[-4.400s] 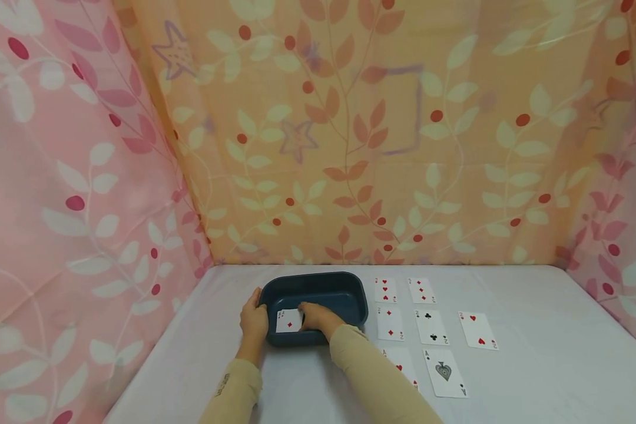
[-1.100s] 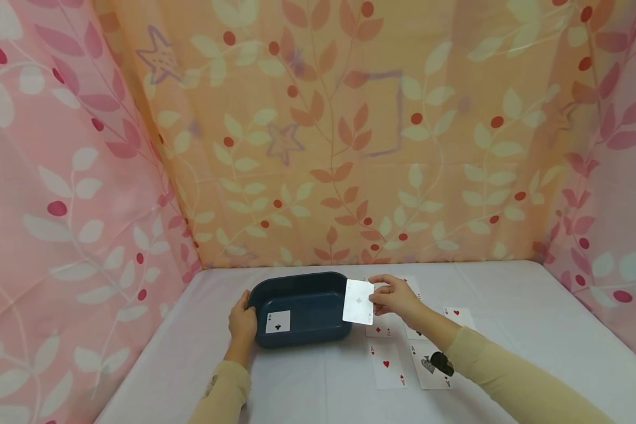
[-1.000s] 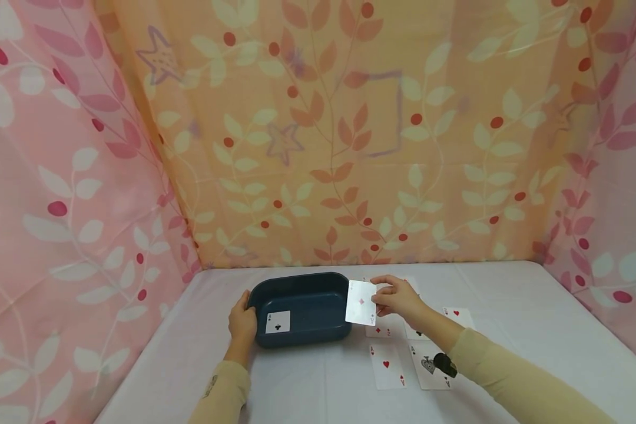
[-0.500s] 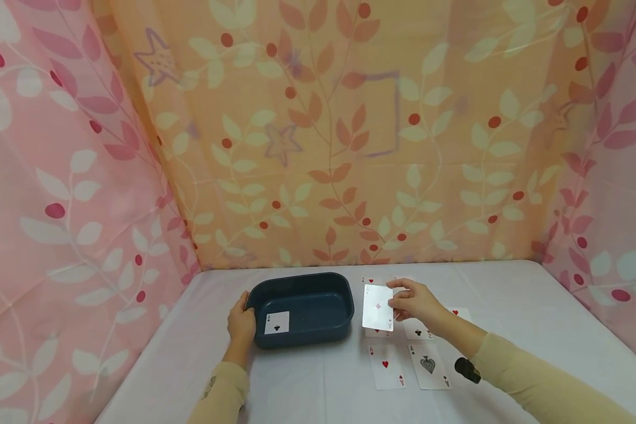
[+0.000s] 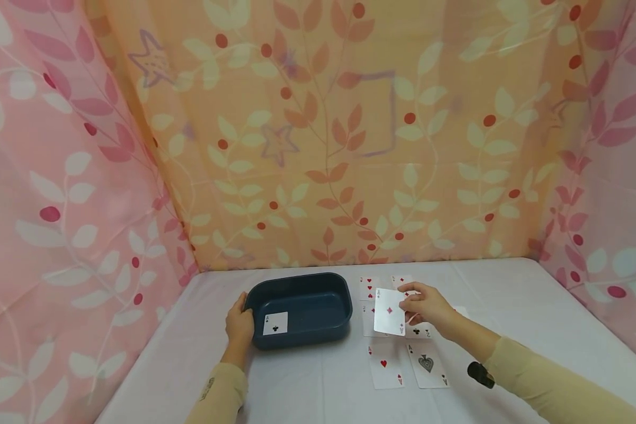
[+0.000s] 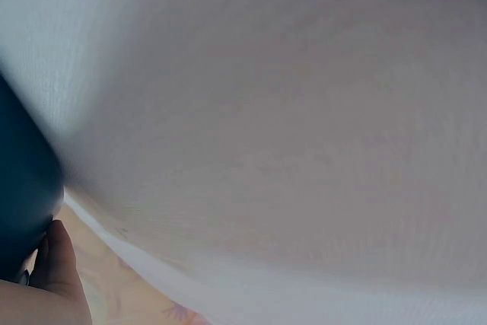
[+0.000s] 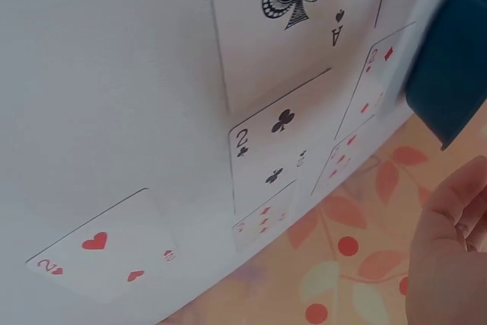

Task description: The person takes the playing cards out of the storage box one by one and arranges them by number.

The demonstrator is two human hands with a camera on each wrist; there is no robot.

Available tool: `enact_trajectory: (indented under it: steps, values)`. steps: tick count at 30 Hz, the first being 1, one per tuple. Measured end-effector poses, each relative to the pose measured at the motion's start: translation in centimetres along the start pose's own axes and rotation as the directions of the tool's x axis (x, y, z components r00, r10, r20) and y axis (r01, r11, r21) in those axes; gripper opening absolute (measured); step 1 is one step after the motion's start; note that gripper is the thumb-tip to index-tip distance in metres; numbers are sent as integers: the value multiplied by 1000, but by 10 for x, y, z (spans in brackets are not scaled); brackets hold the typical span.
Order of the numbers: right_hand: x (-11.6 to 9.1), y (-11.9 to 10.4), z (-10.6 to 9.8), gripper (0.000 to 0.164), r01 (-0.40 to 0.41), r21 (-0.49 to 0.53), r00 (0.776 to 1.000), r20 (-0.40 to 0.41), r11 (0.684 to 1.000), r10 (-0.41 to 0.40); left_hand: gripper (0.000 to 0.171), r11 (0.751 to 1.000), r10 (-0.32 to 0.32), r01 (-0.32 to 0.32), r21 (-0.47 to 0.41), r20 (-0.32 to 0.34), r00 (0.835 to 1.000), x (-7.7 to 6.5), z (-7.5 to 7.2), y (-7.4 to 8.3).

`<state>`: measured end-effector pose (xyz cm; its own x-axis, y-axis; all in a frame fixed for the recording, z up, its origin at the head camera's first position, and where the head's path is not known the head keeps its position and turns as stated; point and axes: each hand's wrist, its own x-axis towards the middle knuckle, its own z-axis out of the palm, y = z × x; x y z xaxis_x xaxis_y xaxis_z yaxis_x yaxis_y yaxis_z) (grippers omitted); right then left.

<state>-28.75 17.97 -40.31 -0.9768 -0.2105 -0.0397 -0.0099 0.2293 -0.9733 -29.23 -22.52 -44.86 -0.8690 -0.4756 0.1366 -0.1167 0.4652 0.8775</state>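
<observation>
My left hand [image 5: 239, 325] grips the left end of a dark blue plastic bin [image 5: 318, 337]; the left wrist view catches only part of that hand [image 6: 57, 287] beside the bin's wall [image 6: 23, 180]. Inside the bin an ace of clubs [image 5: 275, 323] lies face up near the front left. Right of the bin, my right hand [image 5: 429, 306] pinches an ace of diamonds [image 5: 390, 321] by its right edge, face up above the laid-out cards. The held card covers part of a two of diamonds [image 5: 368, 325]. In the right wrist view the right hand [image 7: 453, 256] shows without that card.
Face-up cards lie in rows on the white cloth: an ace of hearts [image 5: 385, 371] and ace of spades [image 5: 426, 366] in front, a two of clubs [image 7: 270, 142] and two of hearts [image 7: 106, 253] behind. Patterned fabric [image 5: 318, 147] walls the back and sides.
My right hand has taken the ace of diamonds out of the bin and carried it right, over the laid-out cards. An ace of clubs now shows in the bin. My left hand keeps its grip.
</observation>
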Motion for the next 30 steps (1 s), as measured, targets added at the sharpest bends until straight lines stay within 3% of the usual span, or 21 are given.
enact_trajectory:
  steps: [17, 30]
  values:
    - [-12, 11, -26, 38, -23, -42, 1000, 8, 999, 23, 52, 1000, -26, 26, 2, -1, 1000, 0, 0, 0]
    - [-18, 21, -50, 33, -48, -127, 999, 7, 991, 50, 52, 1000, -6, 6, 10, -6, 1000, 0, 0, 0]
